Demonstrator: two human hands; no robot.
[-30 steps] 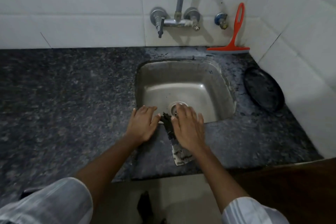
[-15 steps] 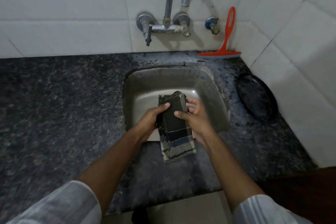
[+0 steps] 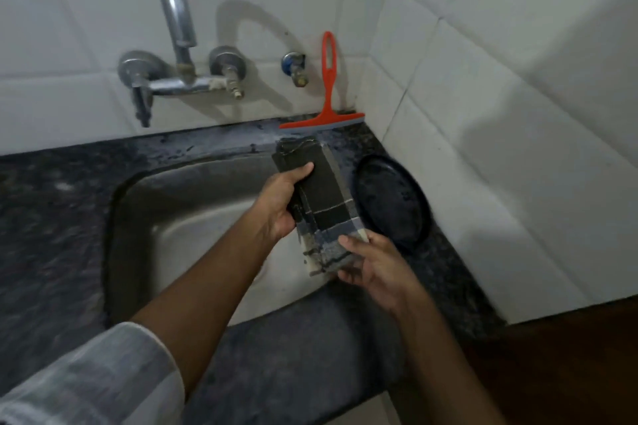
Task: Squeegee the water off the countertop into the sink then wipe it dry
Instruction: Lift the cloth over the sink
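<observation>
1. Holding a folded cloth (image 3: 317,197) up over the right side of the steel sink (image 3: 193,217), lengthwise, far end tilted toward the back wall; dark olive-black over the upper part, crossed by thin pale lines, turning to grey, blue and cream checks at the near end; pale stitching and a loose thread showing at the far edge.
2. Gripping the cloth's left edge with the left hand (image 3: 279,203) — thumb lying across the dark face, fingers curled under and out of sight.
3. Pinching the checked near end with the right hand (image 3: 373,269); thumb on top, fingers bent beneath the folded layers.
4. Leaning against the white tiles at the back corner: an orange squeegee (image 3: 326,103), blade down on the countertop (image 3: 51,217), loop handle up, well apart from both hands.
5. Lying flat on the counter right of the sink, just beside the cloth's right edge in the view: a round black plate (image 3: 393,203).
6. Glistening with wet patches along the strip behind the sink — dark speckled stone elsewhere, too blurred to judge for water.
7. Standing over the sink's back left: a wall-mounted tap (image 3: 176,45) with a tall curved spout; a small blue-capped valve (image 3: 293,65) beside it.
</observation>
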